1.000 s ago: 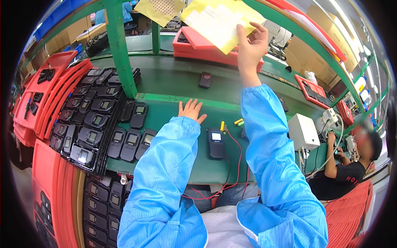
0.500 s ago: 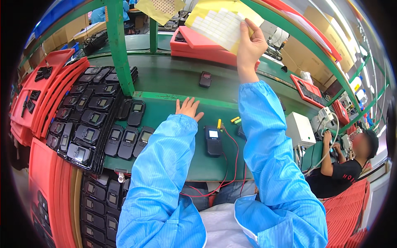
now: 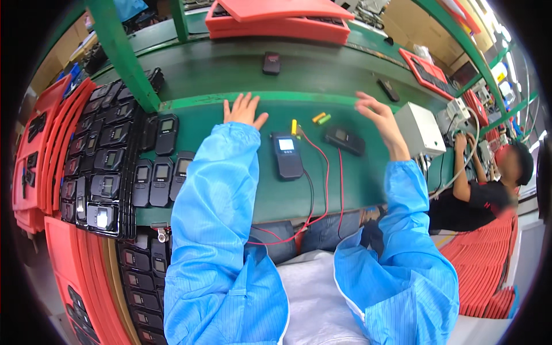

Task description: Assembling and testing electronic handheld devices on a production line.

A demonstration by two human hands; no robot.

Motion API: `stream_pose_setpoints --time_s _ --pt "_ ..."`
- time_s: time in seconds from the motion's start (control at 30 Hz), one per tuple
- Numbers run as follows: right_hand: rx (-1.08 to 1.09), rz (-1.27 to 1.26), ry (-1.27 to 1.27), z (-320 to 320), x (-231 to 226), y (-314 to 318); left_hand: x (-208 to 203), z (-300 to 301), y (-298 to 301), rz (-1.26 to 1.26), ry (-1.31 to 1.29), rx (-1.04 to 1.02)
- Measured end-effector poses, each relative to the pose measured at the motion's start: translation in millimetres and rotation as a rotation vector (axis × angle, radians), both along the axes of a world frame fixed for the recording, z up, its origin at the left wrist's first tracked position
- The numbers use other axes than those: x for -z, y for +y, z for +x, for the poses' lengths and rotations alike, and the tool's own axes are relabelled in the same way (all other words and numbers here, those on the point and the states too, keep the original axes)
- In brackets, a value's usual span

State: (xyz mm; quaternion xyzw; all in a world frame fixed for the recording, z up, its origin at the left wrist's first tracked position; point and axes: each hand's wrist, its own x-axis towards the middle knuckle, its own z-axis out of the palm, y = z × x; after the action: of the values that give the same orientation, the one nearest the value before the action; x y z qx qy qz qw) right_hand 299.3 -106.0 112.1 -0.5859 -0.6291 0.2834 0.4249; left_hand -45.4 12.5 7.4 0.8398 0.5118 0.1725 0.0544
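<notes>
My left hand [image 3: 242, 110] lies on the green bench by its raised far rail, fingers spread and holding nothing. In front of it to the right, a black handheld device [image 3: 289, 165] with a lit screen lies face up. My right hand [image 3: 384, 123] hovers over the bench's right side, fingers stretched out, with nothing visible in it. A second black device [image 3: 345, 140], its screen dark, lies just left of that hand. Between the devices are a yellow battery [image 3: 294, 127], an orange battery [image 3: 318, 117] and a green battery [image 3: 325, 119]. A red wire [image 3: 327, 184] runs to the near edge.
Black trays of devices [image 3: 106, 161] are stacked at left, with several loose devices [image 3: 162, 178] beside them. Beyond the rail lie a small black device [image 3: 271, 63] and red foam trays [image 3: 276, 29]. A white box [image 3: 417, 126] stands at right, near a co-worker [image 3: 483, 178].
My right hand has come down from the yellow-backed label sheet, which is out of view now, to above the bench. The view has tilted downward. My left hand stays by the rail.
</notes>
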Motion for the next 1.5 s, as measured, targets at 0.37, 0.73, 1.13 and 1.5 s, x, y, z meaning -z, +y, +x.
stream_pose_setpoints --time_s 0.37,0.73,1.13,1.5 --pt "-0.379 -0.230 -0.226 39.4 24.6 -35.3 5.3 -5.6 6.0 0.018 0.003 0.020" --pt "0.053 -0.072 0.077 11.2 72.9 -47.8 14.0 -8.5 15.7 0.046 -0.032 0.075" --pt "0.975 0.276 -0.427 158.3 51.0 -208.5 12.4 -19.4 12.1 0.037 -0.037 0.035" --pt "0.961 -0.066 -0.686 151.0 62.4 -262.7 -35.3 36.5 -23.1 0.082 -0.493 0.427"
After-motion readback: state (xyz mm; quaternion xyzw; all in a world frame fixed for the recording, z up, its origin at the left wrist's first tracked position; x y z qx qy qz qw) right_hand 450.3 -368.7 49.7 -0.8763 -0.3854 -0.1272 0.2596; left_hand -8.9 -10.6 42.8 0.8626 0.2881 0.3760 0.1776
